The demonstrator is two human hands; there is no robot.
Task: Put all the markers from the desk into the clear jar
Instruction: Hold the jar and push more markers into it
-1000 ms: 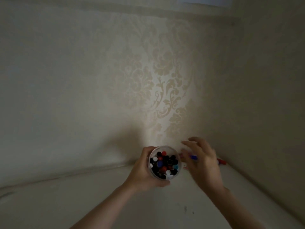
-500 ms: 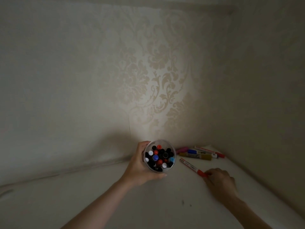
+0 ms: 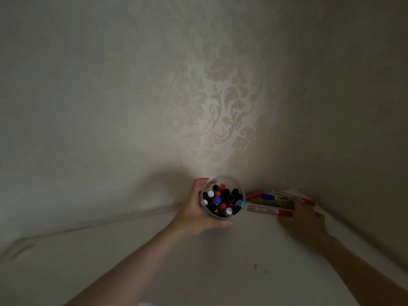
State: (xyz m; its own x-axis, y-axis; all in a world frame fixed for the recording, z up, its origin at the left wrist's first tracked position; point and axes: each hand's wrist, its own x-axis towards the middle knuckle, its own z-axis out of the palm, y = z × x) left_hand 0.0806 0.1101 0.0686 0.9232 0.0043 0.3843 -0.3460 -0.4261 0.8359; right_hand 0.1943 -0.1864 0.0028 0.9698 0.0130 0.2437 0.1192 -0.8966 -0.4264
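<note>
Five-odd markers [image 3: 268,202] loose on worktop [image 3: 198,272]: light, stiff, slick; pinch mid-barrel. Left hand [image 3: 194,208] grips clear jar [image 3: 223,196]. Right hand [image 3: 302,219] fingers: grip unclear.

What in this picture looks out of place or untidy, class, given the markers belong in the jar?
A few markers lie loose on the desk in the corner, right of the clear jar the left hand holds. The right hand is at them. Nothing looks spilled or damaged.
</note>
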